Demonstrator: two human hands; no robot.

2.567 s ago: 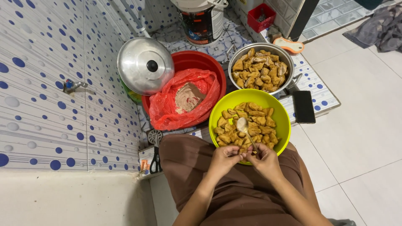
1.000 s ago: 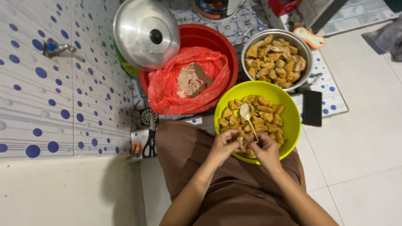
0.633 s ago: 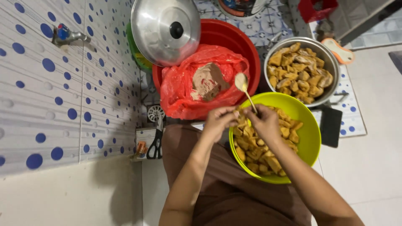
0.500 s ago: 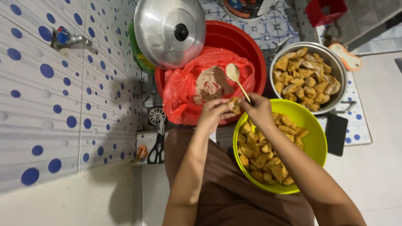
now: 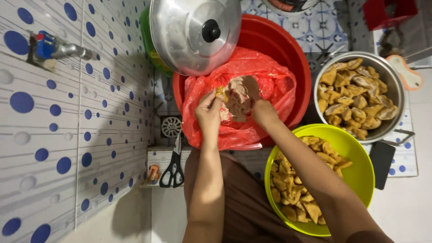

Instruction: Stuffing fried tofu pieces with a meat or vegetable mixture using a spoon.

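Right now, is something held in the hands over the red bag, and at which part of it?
The left hand pinches a small golden piece by its edge; the right hand reaches into the pale filling. Its grip is hidden.

Seen from above, the person wore a plain dark brown garment [image 5: 245, 207] that covered the lap in soft folds, its cloth smooth and without visible pattern, buttons or markings. Both forearms were bare from the elbow down, with no sleeves, watch or bracelets showing along them. The left hand [image 5: 209, 113] and the right hand [image 5: 262, 110] were bare as well, ungloved and with no rings that could be made out.
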